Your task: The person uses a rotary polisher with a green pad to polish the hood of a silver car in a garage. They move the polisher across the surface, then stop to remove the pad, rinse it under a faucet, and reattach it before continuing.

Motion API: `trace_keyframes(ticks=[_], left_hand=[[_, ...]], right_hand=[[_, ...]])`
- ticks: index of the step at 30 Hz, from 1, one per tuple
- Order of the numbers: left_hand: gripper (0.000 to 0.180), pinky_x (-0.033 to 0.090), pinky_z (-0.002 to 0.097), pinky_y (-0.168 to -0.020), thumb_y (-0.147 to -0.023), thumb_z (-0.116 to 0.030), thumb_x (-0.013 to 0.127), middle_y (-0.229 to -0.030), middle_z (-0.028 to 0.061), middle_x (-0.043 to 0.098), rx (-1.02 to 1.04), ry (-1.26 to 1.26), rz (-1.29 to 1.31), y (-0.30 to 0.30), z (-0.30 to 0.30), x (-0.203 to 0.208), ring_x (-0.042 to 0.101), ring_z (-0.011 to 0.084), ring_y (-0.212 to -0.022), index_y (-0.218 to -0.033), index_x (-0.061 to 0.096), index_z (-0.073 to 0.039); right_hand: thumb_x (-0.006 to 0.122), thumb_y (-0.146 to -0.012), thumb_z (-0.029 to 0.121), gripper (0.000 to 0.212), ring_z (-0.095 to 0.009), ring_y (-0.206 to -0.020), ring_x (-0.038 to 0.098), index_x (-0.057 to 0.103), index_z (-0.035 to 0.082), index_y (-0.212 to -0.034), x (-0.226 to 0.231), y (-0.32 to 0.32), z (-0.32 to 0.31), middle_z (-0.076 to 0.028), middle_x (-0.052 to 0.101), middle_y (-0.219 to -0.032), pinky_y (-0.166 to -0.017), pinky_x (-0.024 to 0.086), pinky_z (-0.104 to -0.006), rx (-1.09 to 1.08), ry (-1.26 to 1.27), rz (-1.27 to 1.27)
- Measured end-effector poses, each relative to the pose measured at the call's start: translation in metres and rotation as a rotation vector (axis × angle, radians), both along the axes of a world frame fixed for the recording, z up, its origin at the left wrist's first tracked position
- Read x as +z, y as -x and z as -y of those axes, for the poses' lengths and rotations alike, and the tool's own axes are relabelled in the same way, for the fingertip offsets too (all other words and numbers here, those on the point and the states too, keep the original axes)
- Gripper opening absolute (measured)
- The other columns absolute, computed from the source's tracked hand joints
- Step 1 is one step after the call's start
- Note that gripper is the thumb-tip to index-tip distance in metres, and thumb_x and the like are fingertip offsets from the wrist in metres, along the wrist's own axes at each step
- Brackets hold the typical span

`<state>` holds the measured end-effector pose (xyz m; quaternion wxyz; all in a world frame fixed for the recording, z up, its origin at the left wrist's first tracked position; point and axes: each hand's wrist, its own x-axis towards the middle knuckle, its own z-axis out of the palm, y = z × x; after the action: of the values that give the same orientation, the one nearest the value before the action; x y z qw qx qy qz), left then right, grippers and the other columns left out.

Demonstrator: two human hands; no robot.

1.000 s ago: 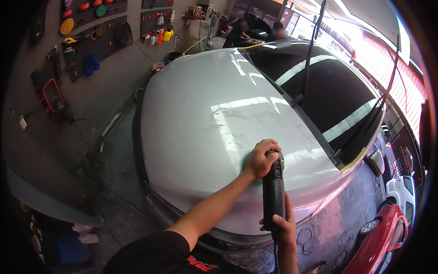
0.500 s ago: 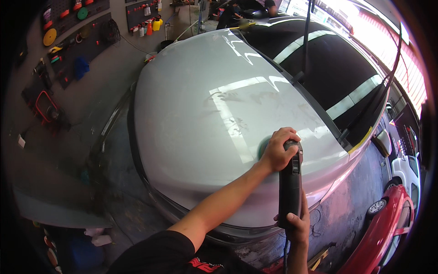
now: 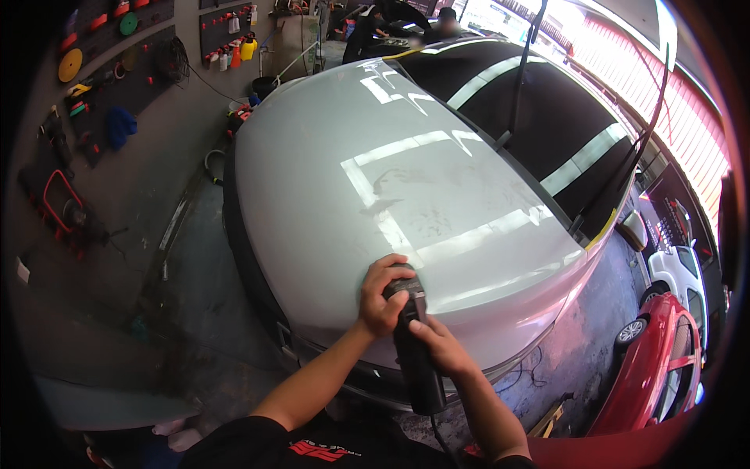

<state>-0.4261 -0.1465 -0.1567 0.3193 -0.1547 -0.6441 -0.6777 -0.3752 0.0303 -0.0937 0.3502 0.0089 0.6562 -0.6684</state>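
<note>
Black polisher (image 3: 418,359) at six o'clock on the silver hood (image 3: 312,180), held two-handed: left hand (image 3: 383,297) cupped over the head, right hand (image 3: 441,344) clasped round the body, both hands close together. Just shifted away from the windshield (image 3: 484,117), at one o'clock, toward the panel's near edge, with right-hand grip slid up from the tail end; brings the work closer to the rim, under a more compact hold. Pad hidden; cannot tell contact. Nearest edges at five and seven o'clock; room running on toward twelve, past dark smudges (image 3: 422,211). Red car (image 3: 633,383) well apart at four, pegboard (image 3: 144,78) at ten.
</note>
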Motion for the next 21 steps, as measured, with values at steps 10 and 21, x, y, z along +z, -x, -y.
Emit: trace_keyframes(ticks=[10,21], left_hand=[[0.042,0.046,0.0455,-0.112,-0.082,-0.024,0.057,-0.138,0.0233,0.061,0.249,-0.086,0.03,-0.044,0.082,-0.036,0.059,0.0361,-0.128,-0.112,0.072,0.0],[0.029,0.05,0.0429,-0.105,-0.086,-0.023,0.065,-0.13,0.0184,0.068,0.104,0.009,-0.03,0.027,-0.028,0.005,0.065,0.0351,-0.119,-0.106,0.075,-0.004]], right_hand=[[0.07,-0.102,0.05,0.08,-0.023,-0.118,0.064,0.046,-0.008,-0.152,-0.027,0.015,0.072,-0.02,0.065,-0.131,-0.105,0.05,-0.0364,0.32,-0.148,-0.173],[0.08,-0.093,0.042,0.083,-0.025,-0.103,0.07,0.042,-0.004,-0.152,-0.004,0.027,-0.041,-0.017,0.066,-0.118,-0.09,0.058,-0.0376,0.1,0.053,-0.121]])
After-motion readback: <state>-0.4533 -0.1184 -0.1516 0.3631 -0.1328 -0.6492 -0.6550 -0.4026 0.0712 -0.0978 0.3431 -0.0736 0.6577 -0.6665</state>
